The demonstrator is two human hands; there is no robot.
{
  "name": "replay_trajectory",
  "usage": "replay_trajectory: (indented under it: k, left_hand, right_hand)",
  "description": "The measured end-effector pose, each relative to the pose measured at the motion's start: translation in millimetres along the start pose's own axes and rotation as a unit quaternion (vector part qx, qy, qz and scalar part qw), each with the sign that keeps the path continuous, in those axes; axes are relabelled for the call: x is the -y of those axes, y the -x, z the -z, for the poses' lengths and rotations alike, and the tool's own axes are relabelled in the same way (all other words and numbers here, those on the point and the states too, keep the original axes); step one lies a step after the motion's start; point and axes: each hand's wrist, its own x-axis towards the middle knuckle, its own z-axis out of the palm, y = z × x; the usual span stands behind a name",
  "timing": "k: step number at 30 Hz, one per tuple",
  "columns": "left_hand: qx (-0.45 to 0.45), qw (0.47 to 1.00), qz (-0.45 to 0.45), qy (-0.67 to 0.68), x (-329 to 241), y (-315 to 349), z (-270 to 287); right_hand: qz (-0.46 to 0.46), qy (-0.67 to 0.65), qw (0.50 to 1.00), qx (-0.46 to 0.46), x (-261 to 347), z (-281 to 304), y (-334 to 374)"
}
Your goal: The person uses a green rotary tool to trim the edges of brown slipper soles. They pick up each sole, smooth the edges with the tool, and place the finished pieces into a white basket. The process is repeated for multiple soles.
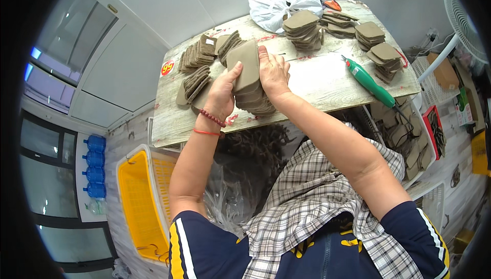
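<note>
A tall stack of flat, grey-brown, rounded-corner pads (244, 66) stands near the front edge of the table, leaning a little. My left hand (223, 90) grips its left side, thumb on the top pad. On the opposite side, my right hand (275, 73) is pressed against the stack, thumb at the upper corner. The fingers of my left hand are partly hidden behind the pads. Smaller piles of similar pads (196, 83) lie just left of my left hand, with more pads (198, 54) fanned out beyond them.
Several more pad stacks (300, 28) stand at the table's (327, 82) back right, beside a knotted white plastic bag (273, 10). A green corded hand tool (369, 81) lies at right. Below are a yellow basket (137, 202) and a bin of loose pads (409, 141). A fan (464, 20) stands far right.
</note>
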Motion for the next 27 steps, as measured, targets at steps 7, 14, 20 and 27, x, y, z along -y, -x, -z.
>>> replay_trajectory:
  k: [7, 14, 20, 27]
  left_hand:
    - [-0.055, 0.995, -0.028, -0.079, 0.7, -4.2, 8.5]
    - [-0.043, 0.991, -0.021, -0.126, -4.3, -7.1, 5.3]
    - [-0.017, 0.994, -0.045, -0.094, -3.0, -4.3, 25.6]
    - [-0.045, 0.995, -0.063, 0.068, 9.9, 9.9, 61.8]
  right_hand:
    - [-0.23, -0.346, 0.909, 0.036, -48.3, 17.4, -6.1]
    - [-0.326, -0.333, 0.879, 0.102, -60.3, 26.2, 0.5]
    - [-0.312, -0.317, 0.884, 0.145, -68.7, 9.0, -9.3]
    - [-0.225, -0.348, 0.895, 0.166, -89.0, -24.5, -16.6]
